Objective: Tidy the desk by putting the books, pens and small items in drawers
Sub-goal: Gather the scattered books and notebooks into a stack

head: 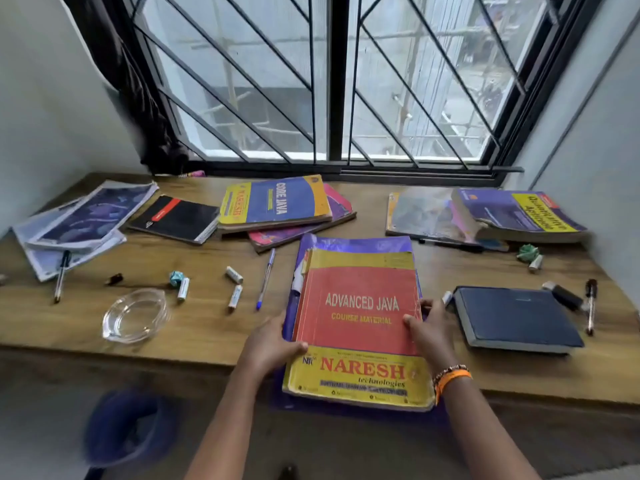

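Red-and-yellow Advanced Java book (pixel 360 317) lies flat on a purple folder (pixel 353 242), both overhanging the near edge of the table (pixel 194 344). Left hand (pixel 270 344) grips the book's left edge, thumb on the cover, fingers tucked beneath. Right hand (pixel 427 327) grips its right edge, thumb on the cover, fingers (pixel 427 304) curled around the side. Left of the book: blue pen (pixel 265 279), two white batteries (pixel 234 285), glass ashtray (pixel 135 315). Right of the book: dark blue diary (pixel 516 318). Behind the book, towards the window: Core Java book (pixel 275 202) stacked on a pink one.
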